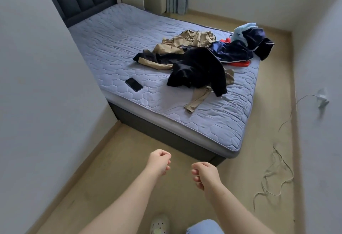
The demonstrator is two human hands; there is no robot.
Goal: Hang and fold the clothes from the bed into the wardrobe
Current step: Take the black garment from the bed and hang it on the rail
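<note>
Clothes (199, 61) lie heaped on the bed (111, 48) at one o'clock, phone (134, 84) at eleven. Left grip (160, 161) and right grip (205, 173) are curled closed, holding nothing, over the floor (120, 187).

No readable text, label, brand or number anywhere.

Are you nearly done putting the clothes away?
Nothing looks done yet: the clothes all lie heaped on the bed. Nothing is in hand; the left hand and right hand are curled and hold nothing. Hanging and folding everything is left; no wardrobe shows.
</note>
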